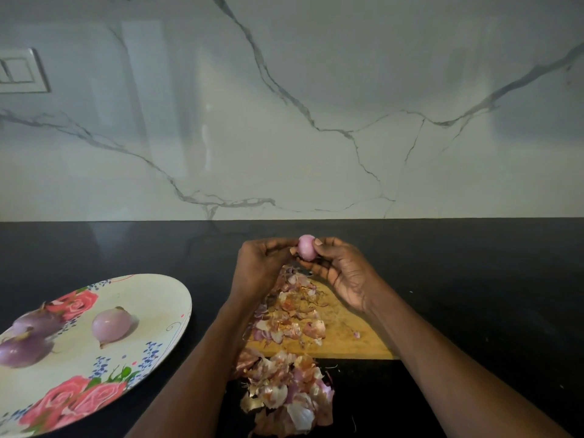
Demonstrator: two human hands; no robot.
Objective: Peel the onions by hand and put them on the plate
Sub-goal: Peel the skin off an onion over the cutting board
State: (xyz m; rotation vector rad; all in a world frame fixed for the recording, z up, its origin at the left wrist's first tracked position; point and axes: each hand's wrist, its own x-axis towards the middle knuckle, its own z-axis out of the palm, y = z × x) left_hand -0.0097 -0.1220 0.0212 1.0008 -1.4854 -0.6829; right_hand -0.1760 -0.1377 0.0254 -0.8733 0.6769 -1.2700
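**Fourth onion nearly bare**

I count three peeled onions (111, 325) on the plate (164, 298), left of the cutting board (344, 330); above the board's far end, my right hand (343, 273) grips a pink onion (307, 247) while my left hand (259, 267) pinches at its side; skins (284, 396) litter the board and desk (474, 279); plating it remains.

Dim, soft light; pale reflections streak the glossy marble backsplash (284, 105), the plate (151, 298) at near left blurs, edges bow
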